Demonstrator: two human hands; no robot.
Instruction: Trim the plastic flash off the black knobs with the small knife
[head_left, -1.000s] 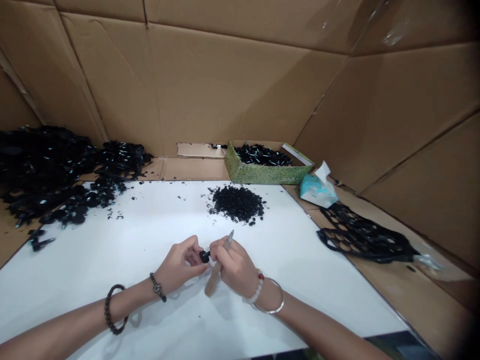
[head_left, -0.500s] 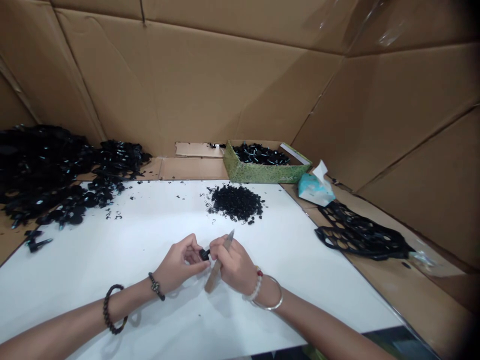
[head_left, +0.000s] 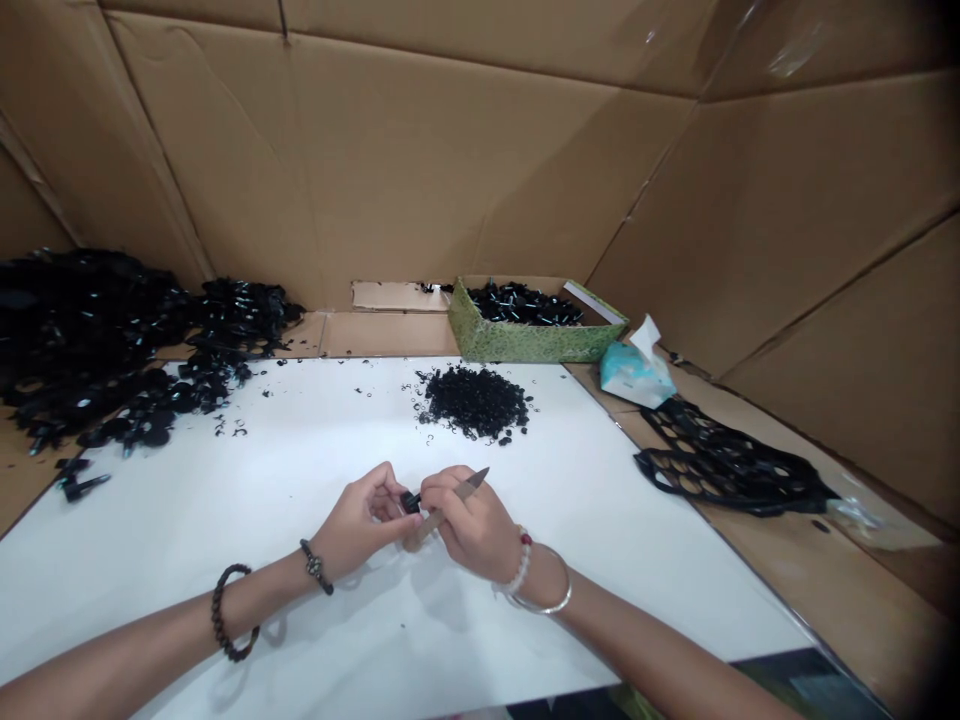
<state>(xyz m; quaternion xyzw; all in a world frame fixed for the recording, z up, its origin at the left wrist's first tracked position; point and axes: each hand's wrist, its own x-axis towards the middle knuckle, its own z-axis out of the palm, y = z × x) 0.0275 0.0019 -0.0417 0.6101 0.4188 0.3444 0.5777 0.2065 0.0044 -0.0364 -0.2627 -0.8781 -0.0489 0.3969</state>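
My left hand [head_left: 369, 515] pinches a small black part [head_left: 409, 502] between thumb and fingers, above the white tabletop [head_left: 315, 440]. Close beside it, my right hand [head_left: 469, 522] is closed around a small knife [head_left: 473, 484] with a tan handle. The blade points up and to the right, away from the part. The right fingertips meet the part's right side; whether they grip it too is hard to see. Just beyond both hands lies a heap of tiny black pieces [head_left: 476, 402].
A green patterned box [head_left: 532, 347] of black parts stands at the back. Piled at the left are many black parts [head_left: 82, 320]. On the right are a tissue pack [head_left: 637, 375] and a black perforated sheet [head_left: 739, 470]. Cardboard walls [head_left: 480, 160] enclose the table.
The knife has turned in my right hand, its blade now leaning further right and its handle end closer to my left thumb. The black part is still between my left fingers.
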